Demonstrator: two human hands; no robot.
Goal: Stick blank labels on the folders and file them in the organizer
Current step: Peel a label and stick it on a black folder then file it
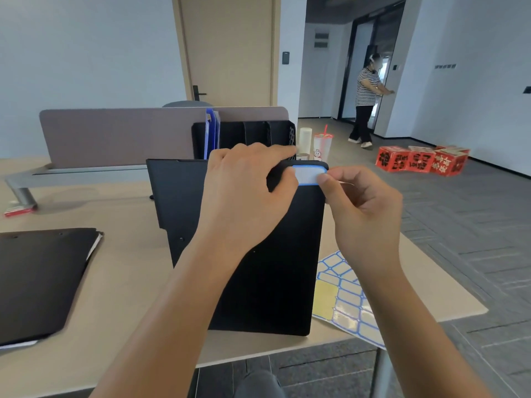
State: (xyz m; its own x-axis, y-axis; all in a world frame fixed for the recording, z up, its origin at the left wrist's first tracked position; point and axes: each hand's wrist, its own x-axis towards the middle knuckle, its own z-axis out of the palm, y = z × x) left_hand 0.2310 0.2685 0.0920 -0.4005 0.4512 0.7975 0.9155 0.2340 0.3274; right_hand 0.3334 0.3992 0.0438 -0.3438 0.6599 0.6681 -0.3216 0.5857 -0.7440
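Note:
A black folder [275, 277] lies on the desk in front of me. A white label with a blue border [309, 175] sits at its top right corner. My left hand [247, 191] rests on the folder's top edge, its thumb pressing the label's left end. My right hand [362, 202] pinches the label's right end between thumb and forefinger. The sheet of blank labels [344, 300] lies to the right of the folder, partly under my right forearm. A black mesh organizer [253, 136] stands behind the folder, with blue folders [212, 133] in its left slot.
A second black folder [40, 280] with papers lies at the left. A grey partition [115, 133] runs behind the desk. A white bottle [305, 139] and a plastic cup with a red straw [322, 145] stand right of the organizer. Red boxes [419, 160] sit on the floor; a person [366, 101] stands by a far door.

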